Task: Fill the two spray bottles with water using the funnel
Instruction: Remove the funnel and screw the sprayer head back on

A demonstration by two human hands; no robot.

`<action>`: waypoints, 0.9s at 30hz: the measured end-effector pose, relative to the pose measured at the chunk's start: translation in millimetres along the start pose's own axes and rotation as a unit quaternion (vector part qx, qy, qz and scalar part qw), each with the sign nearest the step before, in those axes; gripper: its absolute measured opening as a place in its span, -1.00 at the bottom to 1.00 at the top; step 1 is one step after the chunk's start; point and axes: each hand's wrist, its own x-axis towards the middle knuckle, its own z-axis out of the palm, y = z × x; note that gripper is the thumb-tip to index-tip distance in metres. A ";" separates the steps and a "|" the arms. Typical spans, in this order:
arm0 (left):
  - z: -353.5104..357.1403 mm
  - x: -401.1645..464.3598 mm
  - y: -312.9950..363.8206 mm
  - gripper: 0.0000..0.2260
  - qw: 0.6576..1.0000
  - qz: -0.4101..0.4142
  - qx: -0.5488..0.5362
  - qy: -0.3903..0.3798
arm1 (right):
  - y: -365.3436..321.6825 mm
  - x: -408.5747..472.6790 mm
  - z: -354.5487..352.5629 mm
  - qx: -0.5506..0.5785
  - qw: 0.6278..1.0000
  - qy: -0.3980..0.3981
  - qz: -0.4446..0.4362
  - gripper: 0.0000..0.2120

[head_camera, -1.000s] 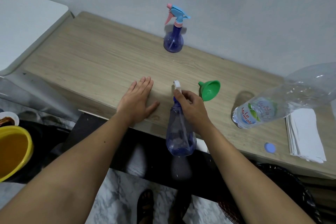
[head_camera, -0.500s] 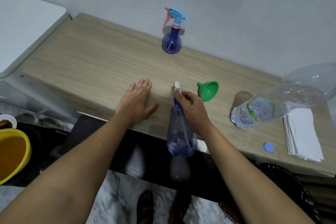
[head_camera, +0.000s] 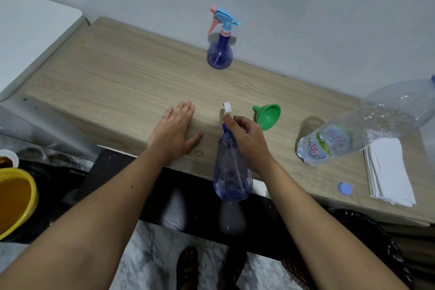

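Nothing moved: right hand (head_camera: 247,139) gripping one of two spray bottles (head_camera: 231,172), left hand (head_camera: 175,133) flat.

Left hand (head_camera: 173,134) flat, fingers straight, right hand (head_camera: 247,139) curled in a grip

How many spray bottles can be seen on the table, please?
2. One spray bottle stands at the back by the wall. The other spray bottle is at the front edge, its top gripped by the right hand. None seems hidden.

Near spray bottle (head_camera: 231,172): I see translucent blue, white head, upright at tabletop's front edge.
Far spray bottle (head_camera: 220,54): pink-blue head, upright by wall.
Funnel (head_camera: 268,116): green, on its side.
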 end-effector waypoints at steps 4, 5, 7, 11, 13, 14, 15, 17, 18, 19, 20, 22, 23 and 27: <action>-0.2 -0.5 0.3 -0.20 1.000 -0.002 0.004 -0.005 | -2.2 -0.5 -0.9 -0.019 1.000 -0.016 0.004 -0.65; -0.8 -0.4 0.4 -0.20 1.000 -0.002 0.004 -0.006 | -2.3 -1.1 -0.7 -0.022 1.000 -0.014 0.003 -0.66; -1.0 -0.1 0.4 -0.20 1.000 0.000 0.003 -0.006 | -1.5 -3.0 -0.8 -0.025 1.000 -0.007 0.000 -0.65; 0.0 0.2 -0.7 -0.20 1.000 0.001 0.005 -0.004 | -3.8 -7.0 -1.3 -0.005 1.000 -0.004 -0.002 -0.53; 0.3 0.2 -0.7 -0.20 1.000 0.001 0.003 -0.006 | -6.1 -8.0 -2.9 0.005 1.000 -0.005 -0.003 -0.50; 0.5 0.3 -0.8 -0.21 1.000 0.000 0.001 -0.006 | -7.4 -8.5 -4.0 0.009 1.000 -0.006 -0.005 -0.50; 0.5 0.5 -0.8 -0.21 1.000 0.000 -0.002 -0.004 | -8.7 -9.0 -5.4 0.013 1.000 -0.007 -0.007 -0.49; 0.5 0.7 -0.5 -0.20 1.000 -0.001 -0.003 -0.004 | -12.9 -9.8 -8.4 0.026 0.999 -0.006 -0.018 -0.48; 0.5 1.0 -0.5 -0.20 1.000 -0.001 -0.003 -0.007 | -15.7 -10.6 -10.0 0.032 0.999 -0.005 -0.027 -0.47; 0.3 1.2 -0.5 -0.19 1.000 -0.002 0.000 -0.011 | -18.7 -11.5 -11.8 0.039 0.999 -0.002 -0.035 -0.46; 0.1 1.3 -0.5 -0.19 1.000 -0.002 0.002 -0.014 | -21.5 -12.1 -14.2 0.046 0.998 0.001 -0.039 -0.46; -0.1 1.6 -0.3 -0.18 1.000 -0.004 0.008 -0.019 | -27.8 -12.8 -20.5 0.061 0.997 0.006 -0.040 -0.54; -0.4 1.5 -0.3 -0.18 1.000 -0.006 0.012 -0.024 | -30.9 -12.9 -24.4 0.070 0.997 0.009 -0.039 -0.61; -2.5 2.1 1.1 -0.16 0.999 -0.011 0.018 -0.045 | -40.6 -11.0 -39.9 0.074 0.996 0.032 -0.040 -0.65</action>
